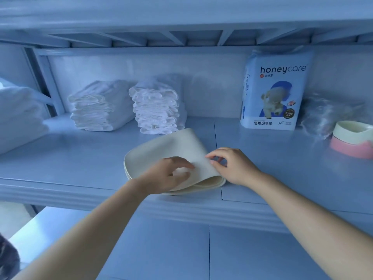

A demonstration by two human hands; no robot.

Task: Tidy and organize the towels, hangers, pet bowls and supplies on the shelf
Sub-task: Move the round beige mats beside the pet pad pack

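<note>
Here my left hand [171,172] and right hand [232,166] both pinch the folded cream towel [171,146] near the shelf [60,190] edge; if one slips, the fold may open.

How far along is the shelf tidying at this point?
Looks done: the left towel stack and right towel stack sit folded at the back; the honeycare pack stands upright. In hand: the left hand and right hand grip a cream towel, mid-fold. Still to do: stowing it, probably the crumpled clear bags and pet bowl. No hangers show.
</note>
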